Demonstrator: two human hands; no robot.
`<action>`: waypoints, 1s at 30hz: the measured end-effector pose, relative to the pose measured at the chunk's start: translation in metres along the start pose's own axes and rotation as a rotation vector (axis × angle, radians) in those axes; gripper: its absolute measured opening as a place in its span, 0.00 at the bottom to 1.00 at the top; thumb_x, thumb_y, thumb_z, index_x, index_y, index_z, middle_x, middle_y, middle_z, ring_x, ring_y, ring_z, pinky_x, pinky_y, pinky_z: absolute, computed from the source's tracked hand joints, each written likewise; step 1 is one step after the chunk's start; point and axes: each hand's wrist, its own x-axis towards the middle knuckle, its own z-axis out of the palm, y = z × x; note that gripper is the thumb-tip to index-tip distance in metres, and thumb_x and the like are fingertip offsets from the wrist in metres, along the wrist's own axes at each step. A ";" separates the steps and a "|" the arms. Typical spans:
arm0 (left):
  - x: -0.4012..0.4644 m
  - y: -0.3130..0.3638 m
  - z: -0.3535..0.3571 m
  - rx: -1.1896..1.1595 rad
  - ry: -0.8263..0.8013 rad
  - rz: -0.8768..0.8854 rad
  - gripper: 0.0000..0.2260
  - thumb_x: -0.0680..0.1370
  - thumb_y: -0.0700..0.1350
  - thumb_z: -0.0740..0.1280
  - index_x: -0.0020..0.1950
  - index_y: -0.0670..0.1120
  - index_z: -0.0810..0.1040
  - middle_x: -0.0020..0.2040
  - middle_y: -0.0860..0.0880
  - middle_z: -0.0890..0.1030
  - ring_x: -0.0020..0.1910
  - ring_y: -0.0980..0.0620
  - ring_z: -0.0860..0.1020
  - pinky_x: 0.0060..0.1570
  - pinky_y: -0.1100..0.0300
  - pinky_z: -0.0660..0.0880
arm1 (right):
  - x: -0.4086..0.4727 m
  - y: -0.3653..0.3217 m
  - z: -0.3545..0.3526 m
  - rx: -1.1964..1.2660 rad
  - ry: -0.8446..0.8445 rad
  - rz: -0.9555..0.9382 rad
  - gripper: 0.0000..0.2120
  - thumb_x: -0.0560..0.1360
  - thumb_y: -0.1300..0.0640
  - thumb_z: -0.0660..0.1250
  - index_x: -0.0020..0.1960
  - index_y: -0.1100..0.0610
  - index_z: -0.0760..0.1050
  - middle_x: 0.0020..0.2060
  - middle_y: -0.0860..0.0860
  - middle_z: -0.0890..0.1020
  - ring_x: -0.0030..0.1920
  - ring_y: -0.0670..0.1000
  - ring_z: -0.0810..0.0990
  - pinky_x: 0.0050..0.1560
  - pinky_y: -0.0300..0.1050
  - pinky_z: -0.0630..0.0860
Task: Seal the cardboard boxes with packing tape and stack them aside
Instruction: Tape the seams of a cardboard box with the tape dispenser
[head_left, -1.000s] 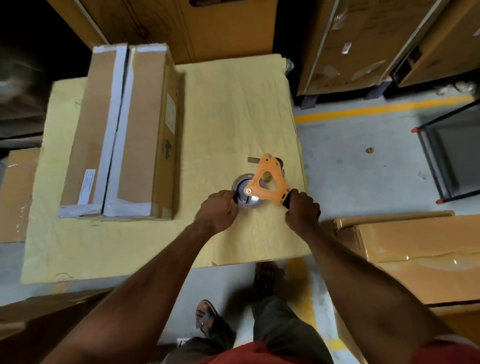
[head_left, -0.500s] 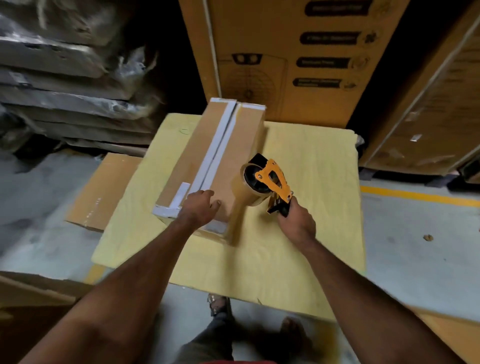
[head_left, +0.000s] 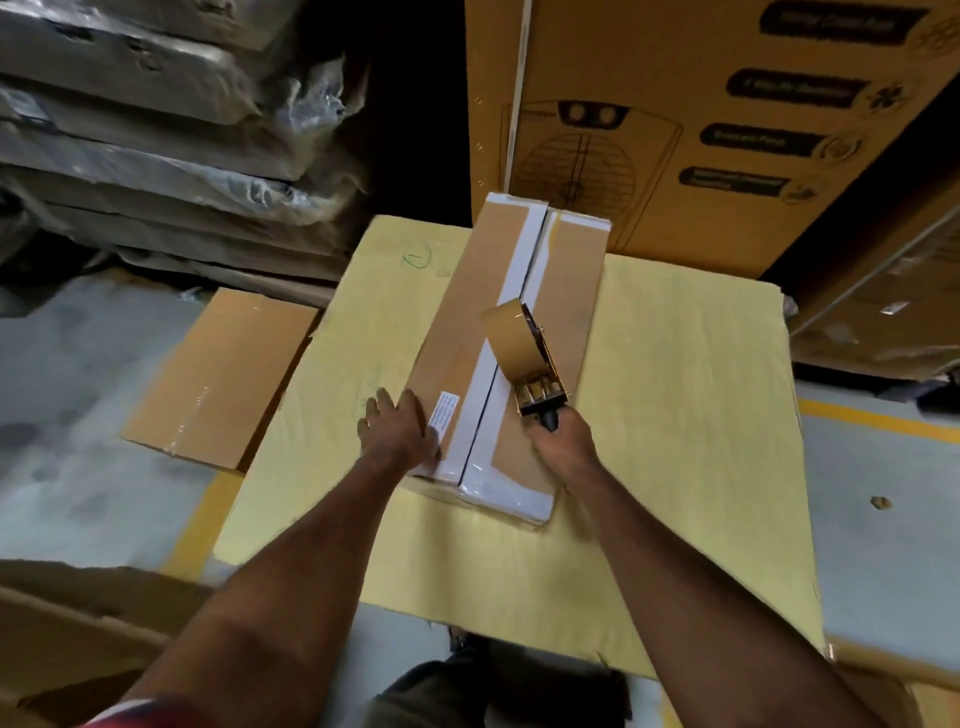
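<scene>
Two bare forearms reach forward from the bottom edge toward a long box (head_left: 498, 374) lying on a yellow sheet (head_left: 675, 467) that covers the work surface. Nearest, the left hand (head_left: 402, 434) lies flat on the box's near left corner, fingers straight and spread, pressing beside a small white label (head_left: 445, 418). Next to it, the right hand (head_left: 563, 441) is clenched around the black handle of a tape gun (head_left: 524, 358), which stands over the near half of the box top, just right of the centre seam. Its brown tape roll sits upright, tilted away from the hand, and the front end appears to touch the cardboard, though the contact point is hard to make out. White strips run along the seam for the full length of the box and across both ends. Left of the sheet, a flat box (head_left: 218, 379) rests lower down on the grey floor. Beyond it sit stacked, plastic-wrapped bundles (head_left: 156, 130). Behind the far end of the long box rises a tall printed carton (head_left: 701, 130), with more cartons to the right.
</scene>
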 end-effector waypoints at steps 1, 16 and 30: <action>0.001 -0.004 0.002 -0.099 -0.082 -0.027 0.33 0.74 0.54 0.67 0.75 0.46 0.58 0.72 0.34 0.64 0.71 0.33 0.66 0.68 0.43 0.67 | 0.000 0.001 0.002 0.000 -0.004 0.004 0.08 0.76 0.59 0.69 0.42 0.59 0.71 0.37 0.54 0.74 0.38 0.53 0.72 0.36 0.45 0.65; -0.117 0.056 0.055 -0.522 -0.934 -0.026 0.27 0.76 0.61 0.69 0.62 0.53 0.56 0.44 0.45 0.74 0.37 0.53 0.74 0.39 0.60 0.74 | -0.010 0.050 -0.076 -0.249 -0.118 -0.078 0.09 0.74 0.62 0.68 0.38 0.57 0.69 0.33 0.50 0.71 0.36 0.52 0.71 0.35 0.46 0.65; -0.135 0.125 -0.033 -1.434 -0.378 -0.269 0.26 0.81 0.67 0.56 0.59 0.45 0.72 0.50 0.45 0.76 0.44 0.48 0.76 0.40 0.55 0.77 | -0.062 0.022 -0.104 0.141 -0.447 -0.167 0.04 0.76 0.66 0.64 0.49 0.65 0.76 0.40 0.59 0.80 0.37 0.55 0.83 0.35 0.45 0.78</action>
